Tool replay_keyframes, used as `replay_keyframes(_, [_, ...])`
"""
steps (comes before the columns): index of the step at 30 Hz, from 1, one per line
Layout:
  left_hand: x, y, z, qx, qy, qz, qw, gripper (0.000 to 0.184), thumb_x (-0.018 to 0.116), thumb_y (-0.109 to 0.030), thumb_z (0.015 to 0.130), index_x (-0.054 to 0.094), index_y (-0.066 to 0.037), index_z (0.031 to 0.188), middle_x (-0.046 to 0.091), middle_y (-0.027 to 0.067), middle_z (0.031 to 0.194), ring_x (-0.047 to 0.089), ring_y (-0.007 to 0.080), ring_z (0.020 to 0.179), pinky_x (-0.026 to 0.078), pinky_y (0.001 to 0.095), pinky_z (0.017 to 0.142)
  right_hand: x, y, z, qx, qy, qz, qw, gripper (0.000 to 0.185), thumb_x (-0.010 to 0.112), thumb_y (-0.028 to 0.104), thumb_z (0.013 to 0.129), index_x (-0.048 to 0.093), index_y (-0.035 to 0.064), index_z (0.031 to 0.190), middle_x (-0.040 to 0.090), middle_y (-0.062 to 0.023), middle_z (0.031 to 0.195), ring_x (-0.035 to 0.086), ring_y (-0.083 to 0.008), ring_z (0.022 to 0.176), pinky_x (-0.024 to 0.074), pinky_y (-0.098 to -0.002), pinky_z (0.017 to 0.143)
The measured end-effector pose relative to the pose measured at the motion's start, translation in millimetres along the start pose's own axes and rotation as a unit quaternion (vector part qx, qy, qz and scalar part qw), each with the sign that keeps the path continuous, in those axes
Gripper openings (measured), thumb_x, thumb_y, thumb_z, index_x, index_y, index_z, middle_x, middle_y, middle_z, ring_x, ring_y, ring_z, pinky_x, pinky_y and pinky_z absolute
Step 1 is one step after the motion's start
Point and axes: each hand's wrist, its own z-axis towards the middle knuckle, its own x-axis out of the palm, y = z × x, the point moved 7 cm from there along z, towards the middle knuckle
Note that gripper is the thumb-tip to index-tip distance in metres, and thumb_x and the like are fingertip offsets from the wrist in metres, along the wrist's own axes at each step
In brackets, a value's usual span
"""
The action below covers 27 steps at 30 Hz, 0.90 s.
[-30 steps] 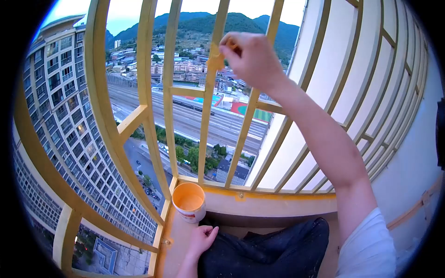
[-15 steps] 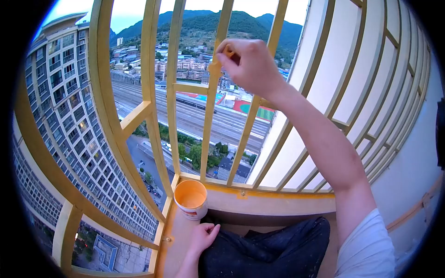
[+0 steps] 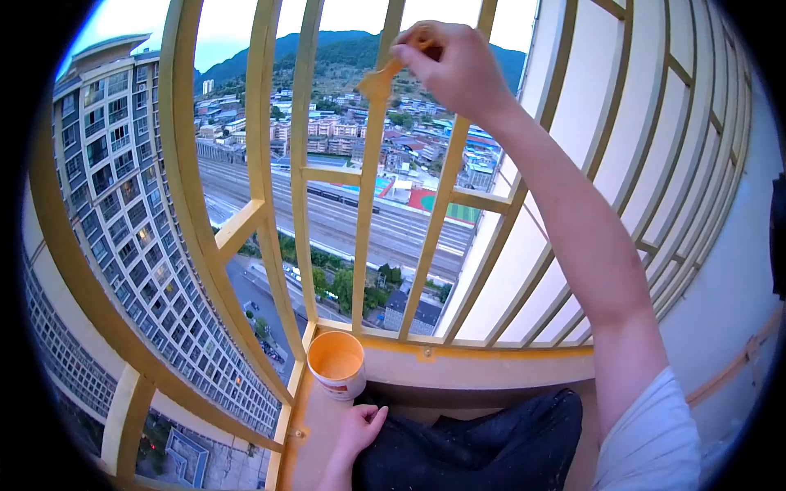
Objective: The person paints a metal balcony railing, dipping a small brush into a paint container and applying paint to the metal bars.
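My right hand, raised at upper centre, pinches a paintbrush coated in yellow-orange paint. The brush slants down to the left, with its bristles against a vertical yellow bar of the railing. Below, on the corner ledge, stands a white paint bucket with an orange-stained inside. My left hand rests just below the bucket, beside my dark-clothed leg. Its fingers are curled in, and I see nothing held in them.
Yellow bars surround the ledge on the left and front, with short crosspieces between them. More bars curve along a pale wall to the right. Far below, beyond the railing, lie railway tracks, buildings and a tower block.
My right hand has moved up and slightly right, and the brush now tilts further left across the bar. The view has shifted a little; my left hand and the bucket stay put.
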Motion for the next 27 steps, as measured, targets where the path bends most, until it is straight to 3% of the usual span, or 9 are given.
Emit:
replay_keyframes(6, [2, 5, 0, 0.007, -0.005, 0.004, 1.000, 0.044, 0.069, -0.029, 0.094, 0.055, 0.001, 0.065, 0.048, 0.0126, 0.055, 0.045, 0.0214, 0.050, 0.036, 0.0382, 0.052, -46, 10, 41, -0.116, -0.073, -0.095, 0.986, 0.019, 0.061, 0.014, 0.098, 0.076, 0.0018, 0.098, 0.075, -0.0147, 0.084, 0.073, -0.0259, 0.072, 0.0609, -0.0336, 0.071])
replay_keyframes(9, [-3, 0, -1, 0.001, -0.003, 0.013, 1.000, 0.043, 0.069, -0.029, 0.095, 0.057, 0.000, 0.066, 0.049, 0.0124, 0.055, 0.046, 0.0215, 0.051, 0.037, 0.0381, 0.052, -8, 11, 33, -0.047, 0.094, -0.054, 0.993, 0.018, 0.062, 0.013, 0.098, 0.076, 0.0024, 0.098, 0.075, -0.0145, 0.085, 0.072, -0.0279, 0.071, 0.0615, -0.0335, 0.071])
replay_keyframes(12, [-5, -6, -2, -0.007, -0.007, 0.023, 1.000, 0.043, 0.069, -0.029, 0.095, 0.056, 0.001, 0.067, 0.046, 0.0069, 0.054, 0.042, 0.0115, 0.055, 0.037, 0.0348, 0.054, -27, -2, 42, -0.084, -0.033, -0.149, 0.985, 0.016, 0.063, 0.012, 0.097, 0.076, 0.0025, 0.101, 0.075, -0.0141, 0.085, 0.073, -0.0273, 0.073, 0.0614, -0.0336, 0.070])
replay_keyframes(16, [-4, -1, -1, -0.007, 0.000, 0.016, 1.000, 0.043, 0.069, -0.030, 0.095, 0.057, 0.001, 0.067, 0.047, 0.0086, 0.054, 0.043, 0.0125, 0.054, 0.038, 0.0358, 0.054, -28, 42, 35, -0.351, -0.083, -0.349, 0.865, 0.007, 0.068, 0.006, 0.093, 0.072, 0.0045, 0.087, 0.073, -0.0108, 0.083, 0.073, -0.0197, 0.078, 0.0636, -0.0287, 0.070])
replay_keyframes(18, [-3, 0, 0, -0.007, -0.002, 0.024, 1.000, 0.044, 0.070, -0.030, 0.095, 0.057, 0.001, 0.067, 0.047, 0.0091, 0.054, 0.043, 0.0128, 0.054, 0.038, 0.0361, 0.054, 21, 33, 2, -0.293, 0.141, -0.428, 0.843, 0.010, 0.065, 0.003, 0.096, 0.074, 0.0055, 0.094, 0.074, -0.0108, 0.095, 0.072, -0.0173, 0.083, 0.0606, -0.0207, 0.065])
replay_keyframes(21, [-1, -2, 1, -0.003, 0.001, 0.007, 1.000, 0.044, 0.069, -0.030, 0.095, 0.057, 0.001, 0.067, 0.046, 0.0095, 0.054, 0.043, 0.0130, 0.054, 0.038, 0.0363, 0.054, 29, 61, -36, -0.350, 0.161, -0.248, 0.889, 0.011, 0.063, 0.005, 0.097, 0.074, 0.0026, 0.096, 0.073, -0.0098, 0.088, 0.068, -0.0138, 0.074, 0.0610, -0.0252, 0.064])
replay_keyframes(23, [-1, 1, -1, 0.000, 0.004, 0.009, 1.000, 0.045, 0.069, -0.031, 0.095, 0.056, 0.001, 0.067, 0.045, 0.0097, 0.053, 0.042, 0.0131, 0.054, 0.038, 0.0363, 0.054, 0, 50, -8, -0.052, 0.152, -0.044, 0.986, 0.014, 0.061, 0.007, 0.099, 0.074, 0.0004, 0.098, 0.073, -0.0110, 0.090, 0.064, -0.0133, 0.069, 0.0605, -0.0294, 0.064])
replay_keyframes(25, [-6, -8, -3, -0.002, 0.006, 0.021, 1.000, 0.045, 0.069, -0.031, 0.096, 0.056, 0.002, 0.067, 0.045, 0.0093, 0.053, 0.043, 0.0132, 0.054, 0.038, 0.0362, 0.054, -7, 4, 22, 0.069, 0.131, -0.076, 0.986, 0.015, 0.061, 0.007, 0.099, 0.074, 0.0009, 0.101, 0.073, -0.0112, 0.088, 0.065, -0.0161, 0.069, 0.0595, -0.0323, 0.067])
replay_keyframes(27, [-4, -7, -1, -0.001, 0.003, 0.023, 1.000, 0.046, 0.068, -0.032, 0.096, 0.056, 0.002, 0.068, 0.045, 0.0090, 0.053, 0.043, 0.0133, 0.054, 0.038, 0.0361, 0.054, -39, 1, 49, -0.139, -0.075, -0.227, 0.961, 0.012, 0.062, 0.003, 0.095, 0.073, 0.0018, 0.092, 0.070, -0.0103, 0.080, 0.070, -0.0197, 0.077, 0.0608, -0.0338, 0.073])
